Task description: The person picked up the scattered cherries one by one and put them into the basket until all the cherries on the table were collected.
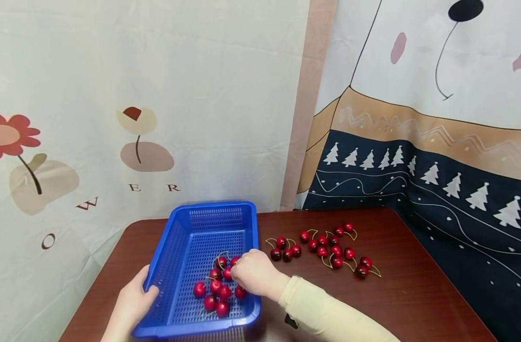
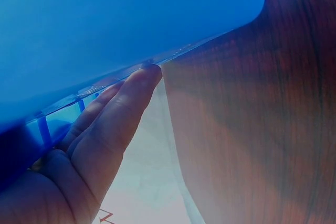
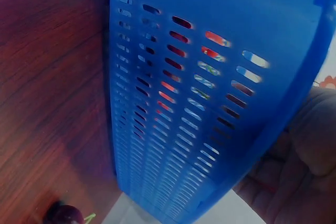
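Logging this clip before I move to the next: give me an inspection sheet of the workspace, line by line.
Surface: dark brown wooden table, set in a corner.
Job's things: blue slotted basket holding about ten cherries; loose cherries on the table to its right.
Clutter: nothing seen.
Hands: left hand grips the basket's near left rim; right hand reaches over the right rim among the cherries inside, fingers curled; whether it holds one cannot be told.
Cables: nothing seen.
Surroundings: printed cloth backdrops, flowers on the left, trees on the right.
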The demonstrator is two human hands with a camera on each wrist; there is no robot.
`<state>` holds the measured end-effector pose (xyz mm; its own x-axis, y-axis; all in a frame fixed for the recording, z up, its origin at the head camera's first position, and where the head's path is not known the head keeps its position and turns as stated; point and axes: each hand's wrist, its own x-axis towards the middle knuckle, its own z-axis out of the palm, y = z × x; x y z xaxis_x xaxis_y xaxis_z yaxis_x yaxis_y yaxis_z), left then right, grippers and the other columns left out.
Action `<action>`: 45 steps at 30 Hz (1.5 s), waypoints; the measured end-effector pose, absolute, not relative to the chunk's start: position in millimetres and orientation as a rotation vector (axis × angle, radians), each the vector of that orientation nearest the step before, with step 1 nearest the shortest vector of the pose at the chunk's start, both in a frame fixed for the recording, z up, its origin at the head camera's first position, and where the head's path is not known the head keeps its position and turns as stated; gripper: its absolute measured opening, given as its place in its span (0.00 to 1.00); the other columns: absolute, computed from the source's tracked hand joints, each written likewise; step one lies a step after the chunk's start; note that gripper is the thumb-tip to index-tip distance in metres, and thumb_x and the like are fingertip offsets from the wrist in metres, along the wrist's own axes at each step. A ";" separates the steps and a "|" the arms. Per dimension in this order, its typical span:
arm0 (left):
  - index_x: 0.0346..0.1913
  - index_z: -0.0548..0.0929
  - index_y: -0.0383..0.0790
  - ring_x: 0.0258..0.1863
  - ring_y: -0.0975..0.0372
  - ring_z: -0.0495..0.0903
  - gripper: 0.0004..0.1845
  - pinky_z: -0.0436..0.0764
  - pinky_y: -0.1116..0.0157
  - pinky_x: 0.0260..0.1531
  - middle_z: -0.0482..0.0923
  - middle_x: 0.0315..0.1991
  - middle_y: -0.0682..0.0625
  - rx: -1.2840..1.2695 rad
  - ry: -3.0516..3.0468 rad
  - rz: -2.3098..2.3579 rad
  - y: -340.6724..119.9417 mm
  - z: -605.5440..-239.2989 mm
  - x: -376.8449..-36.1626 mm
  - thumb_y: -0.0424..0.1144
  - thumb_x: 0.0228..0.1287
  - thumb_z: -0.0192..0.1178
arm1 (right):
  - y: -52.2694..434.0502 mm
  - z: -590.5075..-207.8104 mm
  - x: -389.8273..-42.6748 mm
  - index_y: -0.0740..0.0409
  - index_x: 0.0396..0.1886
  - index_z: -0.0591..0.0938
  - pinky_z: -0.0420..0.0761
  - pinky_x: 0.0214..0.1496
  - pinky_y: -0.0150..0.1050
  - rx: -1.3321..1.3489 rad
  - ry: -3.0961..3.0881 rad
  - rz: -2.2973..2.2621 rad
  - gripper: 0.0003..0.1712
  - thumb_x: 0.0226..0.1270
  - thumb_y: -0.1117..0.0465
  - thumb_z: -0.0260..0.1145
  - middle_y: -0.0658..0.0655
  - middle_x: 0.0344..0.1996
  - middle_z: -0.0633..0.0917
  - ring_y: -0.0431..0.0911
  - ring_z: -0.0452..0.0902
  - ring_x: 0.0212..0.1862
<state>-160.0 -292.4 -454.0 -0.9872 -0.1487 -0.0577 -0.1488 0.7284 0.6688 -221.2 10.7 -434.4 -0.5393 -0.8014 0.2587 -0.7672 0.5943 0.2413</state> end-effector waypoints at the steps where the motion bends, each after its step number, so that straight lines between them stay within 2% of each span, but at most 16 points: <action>1: 0.70 0.62 0.32 0.42 0.44 0.82 0.31 0.80 0.44 0.39 0.77 0.53 0.27 -0.252 2.917 1.129 -292.5 -454.2 -160.2 0.32 0.64 0.52 | 10.2 -435.7 -221.3 0.37 0.22 0.88 0.67 0.29 0.29 1.271 -2.488 -0.152 0.11 0.64 0.53 0.69 0.39 0.17 0.83 0.34 0.74 0.23; 9: 0.71 0.61 0.32 0.42 0.44 0.81 0.31 0.80 0.44 0.39 0.77 0.54 0.27 -0.268 2.896 1.125 -294.2 -454.4 -160.6 0.33 0.65 0.52 | 7.0 -441.7 -224.0 0.35 0.19 0.86 0.67 0.29 0.30 1.287 -2.504 -0.174 0.11 0.61 0.52 0.71 0.37 0.16 0.82 0.34 0.71 0.21; 22: 0.70 0.62 0.32 0.41 0.45 0.82 0.30 0.81 0.45 0.38 0.77 0.53 0.27 -0.254 2.918 1.119 -293.4 -454.1 -161.3 0.33 0.64 0.52 | -1.4 -441.8 -224.0 0.36 0.17 0.84 0.66 0.27 0.31 1.239 -2.600 -0.275 0.14 0.62 0.52 0.69 0.39 0.15 0.81 0.35 0.69 0.19; 28: 0.70 0.63 0.32 0.40 0.46 0.82 0.30 0.81 0.45 0.38 0.77 0.53 0.27 -0.253 2.917 1.123 -293.6 -455.1 -161.0 0.33 0.64 0.52 | -4.8 -443.7 -224.4 0.35 0.18 0.85 0.67 0.27 0.33 1.252 -2.630 -0.309 0.13 0.63 0.51 0.69 0.39 0.17 0.83 0.36 0.73 0.21; 32: 0.70 0.62 0.33 0.40 0.46 0.82 0.30 0.81 0.46 0.37 0.77 0.53 0.27 -0.260 2.901 1.142 -293.5 -455.2 -161.5 0.32 0.65 0.52 | -2.2 -441.6 -224.3 0.35 0.30 0.89 0.68 0.31 0.32 1.282 -2.644 -0.252 0.04 0.61 0.44 0.71 0.39 0.25 0.86 0.35 0.77 0.28; 35: 0.70 0.62 0.33 0.41 0.46 0.82 0.30 0.81 0.45 0.37 0.77 0.53 0.27 -0.261 2.890 1.157 -293.3 -455.0 -161.4 0.32 0.65 0.52 | 1.7 -438.9 -224.5 0.35 0.44 0.88 0.73 0.41 0.32 1.323 -2.627 -0.174 0.17 0.57 0.37 0.71 0.39 0.36 0.88 0.36 0.80 0.38; 37: 0.70 0.62 0.33 0.41 0.45 0.82 0.30 0.81 0.45 0.38 0.77 0.54 0.27 -0.262 2.885 1.161 -293.1 -454.6 -161.2 0.32 0.65 0.52 | 3.9 -437.2 -224.8 0.36 0.51 0.86 0.74 0.52 0.35 1.351 -2.624 -0.129 0.24 0.57 0.35 0.70 0.40 0.44 0.87 0.37 0.80 0.46; 40: 0.70 0.62 0.32 0.41 0.45 0.82 0.30 0.81 0.45 0.38 0.77 0.54 0.27 -0.262 2.886 1.155 -292.9 -453.9 -160.9 0.32 0.65 0.51 | 6.4 -434.8 -224.8 0.39 0.59 0.83 0.69 0.65 0.43 1.384 -2.639 -0.077 0.31 0.59 0.33 0.68 0.42 0.54 0.84 0.39 0.77 0.57; 45: 0.70 0.62 0.32 0.41 0.44 0.82 0.30 0.81 0.45 0.37 0.77 0.53 0.26 -0.249 2.905 1.138 -292.5 -453.2 -160.7 0.32 0.65 0.52 | 11.9 -430.5 -223.7 0.42 0.65 0.78 0.64 0.70 0.48 1.381 -2.661 0.014 0.36 0.60 0.34 0.68 0.46 0.60 0.80 0.42 0.72 0.64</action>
<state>-160.7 -292.5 -453.2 -0.9873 -0.1435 -0.0685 -0.1518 0.7232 0.6738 -223.7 11.9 -430.5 -0.5676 -0.8127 0.1315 -0.8141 0.5779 0.0579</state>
